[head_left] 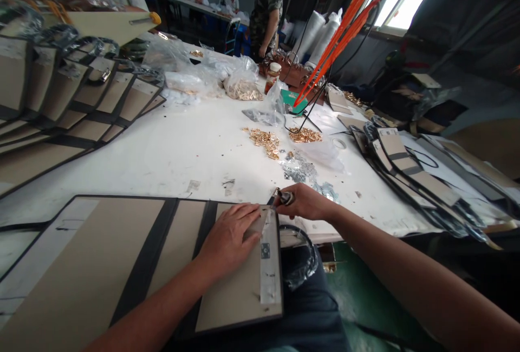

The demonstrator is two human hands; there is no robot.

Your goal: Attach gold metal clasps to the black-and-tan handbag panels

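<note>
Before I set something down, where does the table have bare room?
The widest bare patch on the white table lies beyond the panel under the left hand, between the fanned panels and the golden metal pieces. A smaller one separates the silver plates from the panels at right. The far side is crowded with plastic bags.

Fittings [266, 143] lie behind the panel [179, 239] — on the table [162, 162].

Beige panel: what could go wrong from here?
1. The left hand lies on the beige panel close to the tool in the right hand; a slip might catch it.
2. The panel reaches past the edge of the white table, over the lap, so it could shift or tip.
3. The plastic-wrapped loop sticks out at the panel's right side and might snag.
</note>
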